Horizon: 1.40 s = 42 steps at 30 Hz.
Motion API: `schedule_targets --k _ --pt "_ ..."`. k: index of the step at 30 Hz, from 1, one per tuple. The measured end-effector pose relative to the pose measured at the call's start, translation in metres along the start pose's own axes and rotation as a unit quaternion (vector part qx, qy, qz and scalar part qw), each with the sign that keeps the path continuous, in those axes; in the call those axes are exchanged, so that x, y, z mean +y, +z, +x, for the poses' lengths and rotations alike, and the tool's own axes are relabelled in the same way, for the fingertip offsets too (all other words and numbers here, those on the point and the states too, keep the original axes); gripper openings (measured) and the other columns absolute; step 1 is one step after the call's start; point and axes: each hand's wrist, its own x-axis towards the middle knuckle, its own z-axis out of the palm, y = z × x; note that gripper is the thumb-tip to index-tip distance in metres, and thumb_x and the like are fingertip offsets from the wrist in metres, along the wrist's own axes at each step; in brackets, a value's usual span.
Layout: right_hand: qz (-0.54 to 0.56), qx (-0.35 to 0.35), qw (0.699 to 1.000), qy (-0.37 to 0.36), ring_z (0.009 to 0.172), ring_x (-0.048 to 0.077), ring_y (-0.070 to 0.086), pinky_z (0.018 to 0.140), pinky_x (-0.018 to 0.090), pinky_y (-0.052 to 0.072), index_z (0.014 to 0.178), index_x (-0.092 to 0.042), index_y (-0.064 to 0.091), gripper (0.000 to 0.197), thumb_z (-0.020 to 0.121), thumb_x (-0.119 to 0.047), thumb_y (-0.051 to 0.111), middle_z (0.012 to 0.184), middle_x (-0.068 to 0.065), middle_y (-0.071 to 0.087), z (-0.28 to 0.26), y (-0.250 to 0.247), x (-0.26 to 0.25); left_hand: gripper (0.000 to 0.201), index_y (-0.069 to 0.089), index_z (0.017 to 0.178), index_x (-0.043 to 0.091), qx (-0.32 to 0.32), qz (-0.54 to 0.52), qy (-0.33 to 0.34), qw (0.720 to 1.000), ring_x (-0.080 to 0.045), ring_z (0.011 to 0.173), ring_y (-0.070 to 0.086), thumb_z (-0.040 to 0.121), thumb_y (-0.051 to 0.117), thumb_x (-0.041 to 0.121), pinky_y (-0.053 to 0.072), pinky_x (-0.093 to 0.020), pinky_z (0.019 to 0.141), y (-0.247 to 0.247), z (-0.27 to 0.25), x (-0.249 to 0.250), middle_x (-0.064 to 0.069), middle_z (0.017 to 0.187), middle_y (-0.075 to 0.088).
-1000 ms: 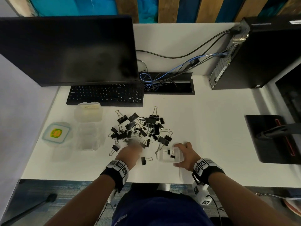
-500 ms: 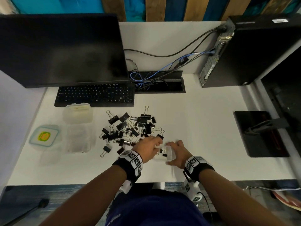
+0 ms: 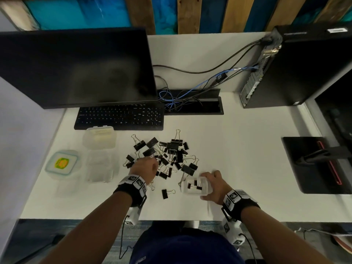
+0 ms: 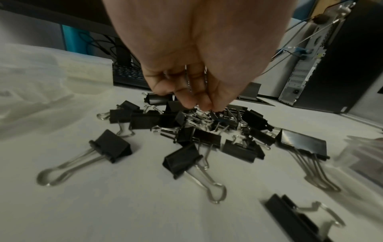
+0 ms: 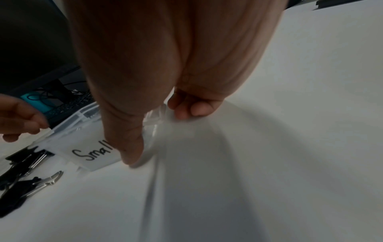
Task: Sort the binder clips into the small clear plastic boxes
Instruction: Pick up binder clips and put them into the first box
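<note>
Two hands low, left hand (image 3: 145, 166) pinching clips (image 4: 207, 114)

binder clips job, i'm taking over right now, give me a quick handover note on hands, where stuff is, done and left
Left hand: fingertips down in the clip pile, pinching wire handles of a clip.
Right hand: gripping the small clear box labelled "Small" on the white desk, near the front edge.
Done: a few small clips are already in that box.
Left: most clips are loose in the pile in front of the keyboard, plus a stray clip near the desk's front edge. Other clear boxes sit left of the pile; their contents cannot be made out.
</note>
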Motion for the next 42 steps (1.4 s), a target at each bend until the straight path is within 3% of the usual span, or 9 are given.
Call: schedule_targets --k 2,5,8,14,18,22,29,34,42 --pt "0.001 -0.001 1.000 0.002 0.103 0.026 0.053 0.096 0.039 0.051 0.135 -0.026 0.046 0.081 0.065 -0.033 0.087 0.119 0.003 0.030 0.001 0.000 0.000 0.014 0.063 0.080 0.029 -0.033 0.022 0.012 0.999 -0.015 0.087 0.058 0.086 0.055 0.020 0.049 -0.027 0.070 0.004 0.002 0.002 0.009 0.088 0.057" --pt "-0.002 -0.003 1.000 0.004 0.101 0.025 0.054 0.096 0.037 0.051 0.134 -0.026 0.045 0.080 0.066 -0.032 0.087 0.119 0.003 0.030 0.001 0.000 0.000 0.016 0.070 0.098 0.028 -0.059 0.049 0.036 0.996 -0.017 0.095 0.061 0.089 0.057 0.026 0.054 -0.035 0.081 0.016 0.003 0.008 0.005 0.101 0.063" --pt "-0.002 -0.001 1.000 0.007 0.100 0.024 0.054 0.096 0.037 0.051 0.134 -0.026 0.045 0.080 0.066 -0.032 0.087 0.119 0.002 0.030 0.001 0.001 -0.001 0.019 0.069 0.095 0.025 -0.068 0.084 0.058 0.992 -0.018 0.098 0.058 0.089 0.053 0.019 0.048 -0.031 0.079 0.023 0.003 0.016 0.004 0.102 0.061" --pt "-0.001 -0.002 1.000 0.004 0.101 0.025 0.054 0.096 0.037 0.051 0.134 -0.027 0.045 0.080 0.066 -0.033 0.086 0.119 0.002 0.030 0.001 0.000 -0.001 0.049 0.044 0.136 0.023 -0.003 0.055 -0.014 0.998 -0.023 0.113 0.050 0.089 0.054 0.018 0.051 -0.041 0.090 0.018 0.018 0.012 -0.003 0.133 0.042" --pt "0.002 -0.004 1.000 0.003 0.102 0.024 0.053 0.096 0.038 0.051 0.134 -0.026 0.045 0.079 0.066 -0.033 0.086 0.118 0.002 0.031 0.001 0.000 -0.001 0.032 0.057 0.122 0.023 -0.039 0.096 -0.005 0.995 -0.022 0.111 0.050 0.091 0.054 0.024 0.048 -0.042 0.095 0.015 0.022 0.010 -0.003 0.126 0.046" --pt "0.005 0.001 1.000 0.005 0.105 0.023 0.051 0.098 0.035 0.050 0.135 -0.025 0.045 0.080 0.067 -0.032 0.086 0.121 0.003 0.031 0.001 0.001 0.000 0.026 0.060 0.116 0.021 -0.005 0.069 -0.011 0.998 -0.022 0.106 0.055 0.091 0.053 0.021 0.049 -0.039 0.090 0.015 0.026 0.011 -0.002 0.120 0.052" --pt "0.009 -0.001 1.000 0.011 0.106 0.026 0.053 0.099 0.038 0.049 0.134 -0.026 0.046 0.080 0.066 -0.032 0.086 0.120 0.003 0.030 0.002 0.002 0.000 0.046 0.047 0.135 0.021 -0.070 0.125 0.021 0.989 -0.026 0.115 0.051 0.091 0.053 0.012 0.049 -0.042 0.094 0.015 0.045 0.024 -0.006 0.129 0.049" --pt "0.013 -0.001 1.000 0.014 0.105 0.025 0.053 0.099 0.039 0.049 0.134 -0.027 0.045 0.081 0.066 -0.031 0.087 0.119 0.001 0.029 0.002 0.001 0.000 0.031 0.053 0.122 0.008 -0.054 0.186 0.042 0.980 -0.025 0.103 0.055 0.091 0.055 0.010 0.053 -0.037 0.085 0.025 0.042 0.022 -0.011 0.121 0.049" --pt "0.002 0.000 1.000 0.018 0.103 0.024 0.054 0.096 0.041 0.052 0.133 -0.030 0.044 0.081 0.065 -0.036 0.087 0.117 -0.001 0.029 0.004 0.002 0.000 0.023 0.054 0.115 0.009 -0.049 0.180 0.057 0.981 -0.025 0.099 0.059 0.096 0.050 0.022 0.051 -0.038 0.081 0.020 0.037 0.011 -0.009 0.114 0.057"
